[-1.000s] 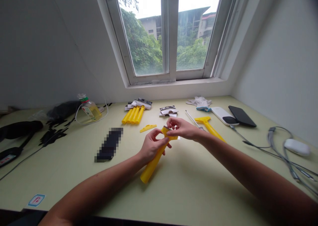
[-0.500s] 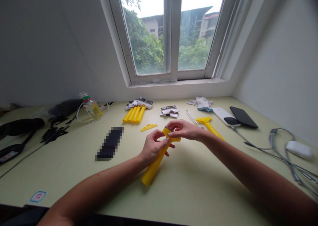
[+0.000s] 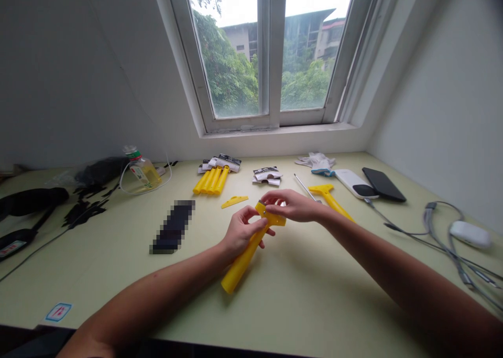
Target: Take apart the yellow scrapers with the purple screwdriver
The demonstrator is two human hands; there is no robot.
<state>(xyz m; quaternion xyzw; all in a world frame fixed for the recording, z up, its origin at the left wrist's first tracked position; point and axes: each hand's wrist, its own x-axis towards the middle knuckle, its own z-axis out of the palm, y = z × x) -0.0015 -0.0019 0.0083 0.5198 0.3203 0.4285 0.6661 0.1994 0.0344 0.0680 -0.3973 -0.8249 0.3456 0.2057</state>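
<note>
"Where's the yellow scraper?"

"Held above the middle of the table, its handle slanting toward the near edge. The left hand grips it below the head; the right hand has its fingers bent against the head (whether they pinch the small metal fitting, I can't tell)."

"How far along?"

"Partway on this one, I'd judge: a yellow strip lies loose beyond the hands, toward the far edge."

"And the others?"

"Four carded handles near the far edge look unstarted. Another scraper lies toward the right edge; done or waiting, I can't say."
</note>
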